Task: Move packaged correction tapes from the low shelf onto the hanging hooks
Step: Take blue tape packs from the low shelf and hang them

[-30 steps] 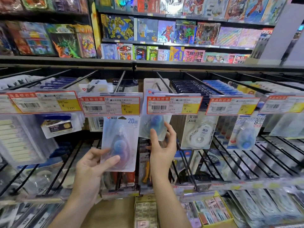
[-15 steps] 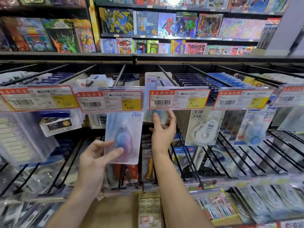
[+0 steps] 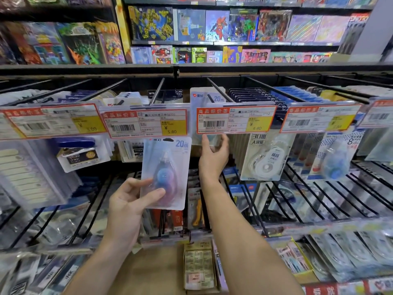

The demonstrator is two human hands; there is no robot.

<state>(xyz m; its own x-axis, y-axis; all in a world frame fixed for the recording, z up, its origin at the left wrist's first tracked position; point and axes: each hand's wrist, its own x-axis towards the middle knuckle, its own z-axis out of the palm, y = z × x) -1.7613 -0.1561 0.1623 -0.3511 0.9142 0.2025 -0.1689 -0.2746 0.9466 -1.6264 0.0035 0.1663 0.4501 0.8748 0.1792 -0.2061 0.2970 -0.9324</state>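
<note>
**At frame centre: one pack going onto its hook, one waiting**

Just below the red-and-yellow price label [image 3: 235, 120] in the middle of the frame, your right hand [image 3: 213, 158] has its fingertips [image 3: 223, 139] pinched on the bottom edge of a clear blister pack of correction tape with a white card marked "20m" [image 3: 204, 99]. A second ago that pack hung lower, its blue dispenser in plain view under the label; now most of it sits behind the label, with only its top showing above and its lower edge in your fingers. The black wire hook [image 3: 219, 90] crosses the card's top, but whether the hang hole is fully threaded I cannot tell.

Left of centre, your left hand [image 3: 127, 207] grips a second clear pack holding a blue-and-pink correction tape [image 3: 165, 173], thumb [image 3: 155, 193] across the front and the other fingers behind. It has risen slightly with the hand, so its top now nearly touches the neighbouring label priced 5.80 [image 3: 144, 123].

Further out, the adjoining hooks carry white and blue tape packs towards the right of the frame, and the brown low shelf [image 3: 157, 271] lies at the bottom centre.

In my judgement the first pack is nearly placed; once you let go, the second still needs hanging.
</note>
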